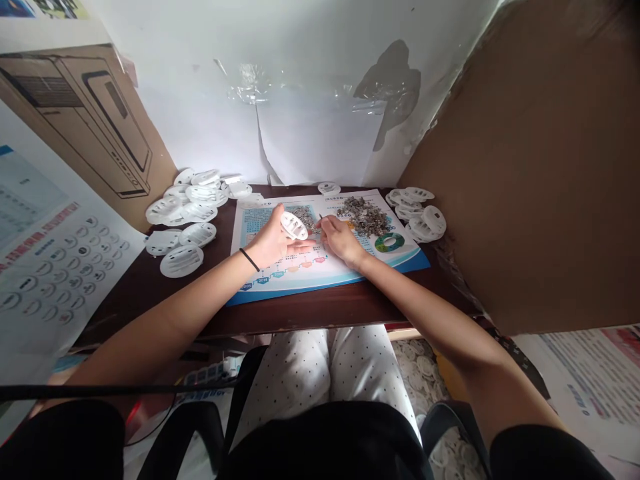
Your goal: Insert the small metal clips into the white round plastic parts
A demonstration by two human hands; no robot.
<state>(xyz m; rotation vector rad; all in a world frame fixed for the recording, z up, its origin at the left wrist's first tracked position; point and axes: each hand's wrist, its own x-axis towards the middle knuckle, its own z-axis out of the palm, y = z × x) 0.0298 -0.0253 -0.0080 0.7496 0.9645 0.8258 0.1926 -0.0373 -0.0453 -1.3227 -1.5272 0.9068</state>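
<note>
Between the thumb and fingers of my left hand [275, 241] is a round white plastic disc [294, 226] with slots, tilted with its slotted face up. My right hand [340, 239] is close beside it, thumb and forefinger pinched together at the disc's right side. A small dark tip shows at that pinch, too small to name. Both hands are over a printed sheet [300, 277] on the dark table. Behind my right hand lies a heap of small metal parts [367, 217], and a smaller scatter of such parts [303, 215] is behind the disc.
Several similar white discs are piled at the left [193, 207] and at the right [420, 213], with a lone disc [329, 189] at the back. Cardboard [540, 167] walls in the right side, and a printed box [95, 120] stands left. The dark table's front edge [300, 319] is above my lap.
</note>
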